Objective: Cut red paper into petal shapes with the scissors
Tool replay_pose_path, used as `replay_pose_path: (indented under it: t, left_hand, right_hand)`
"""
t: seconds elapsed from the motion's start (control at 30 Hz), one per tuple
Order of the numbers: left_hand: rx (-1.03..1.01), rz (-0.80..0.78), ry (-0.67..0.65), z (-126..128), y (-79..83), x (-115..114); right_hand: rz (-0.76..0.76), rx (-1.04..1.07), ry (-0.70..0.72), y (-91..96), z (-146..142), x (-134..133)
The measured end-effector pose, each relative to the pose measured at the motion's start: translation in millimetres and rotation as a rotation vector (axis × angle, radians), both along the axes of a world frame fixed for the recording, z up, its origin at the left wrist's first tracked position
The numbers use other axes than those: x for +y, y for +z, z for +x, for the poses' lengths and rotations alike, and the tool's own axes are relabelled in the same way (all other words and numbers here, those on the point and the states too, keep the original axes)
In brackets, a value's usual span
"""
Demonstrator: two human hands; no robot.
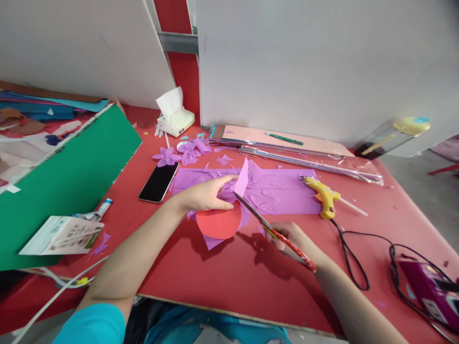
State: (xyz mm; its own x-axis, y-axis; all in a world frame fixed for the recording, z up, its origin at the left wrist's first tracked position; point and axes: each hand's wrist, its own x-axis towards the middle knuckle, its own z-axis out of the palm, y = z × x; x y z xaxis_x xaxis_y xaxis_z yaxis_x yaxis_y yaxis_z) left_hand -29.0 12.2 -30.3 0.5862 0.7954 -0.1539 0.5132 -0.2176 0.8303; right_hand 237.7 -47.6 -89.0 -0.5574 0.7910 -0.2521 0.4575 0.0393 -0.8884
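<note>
My left hand [206, 195] pinches a piece of purple paper [241, 180] together with a red paper circle [219, 223] held just above the red table. My right hand [292, 239] is closed round the red handles of a pair of scissors [267, 225]. The blades point up and left, and their tips meet the edge of the purple paper at the circle's rim. A larger purple sheet [276, 191] with offcuts lies flat behind the hands.
A yellow glue gun [324, 197] lies at the right, its black cord running to a purple box [428, 291]. A phone [158, 182], purple paper flowers [182, 154], a tissue box [176, 120], wrapped paper sheets [287, 145], a green board [64, 181] and a leaflet [62, 234] lie around the table.
</note>
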Motion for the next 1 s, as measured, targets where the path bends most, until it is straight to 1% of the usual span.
replay_pose_path:
  t: [0.13,0.23,0.37,0.43,0.57,0.7,0.87,1.0]
  left_hand:
    - [0.001,-0.066,0.053,-0.1,-4.0,-0.2]
    - [-0.021,-0.111,0.067,0.0,-4.7,-1.6]
    - [0.025,-0.09,0.098,1.8,-0.9,-3.7]
    - [0.036,-0.057,0.085,3.4,1.4,-4.7]
    - [-0.007,-0.02,0.006,6.4,3.2,-6.6]
    - [0.047,-0.047,0.034,8.6,2.9,-8.7]
    - [0.08,-0.075,0.0,12.8,3.3,-10.7]
    - [0.03,-0.08,0.03,14.8,0.5,-12.0]
  right_hand:
    - [-0.003,0.006,0.056,-2.8,0.3,0.7]
    - [0.005,0.011,0.084,-2.9,0.4,0.1]
    - [0.019,0.013,0.123,1.0,0.5,-2.1]
    - [0.047,0.019,0.137,3.5,1.4,-3.7]
    - [0.16,0.008,0.137,5.8,5.1,-6.9]
    - [0.219,-0.036,0.173,6.2,6.6,-7.4]
    - [0.217,-0.052,0.185,5.3,3.7,-5.7]
    - [0.192,-0.04,0.152,2.3,1.4,-6.2]
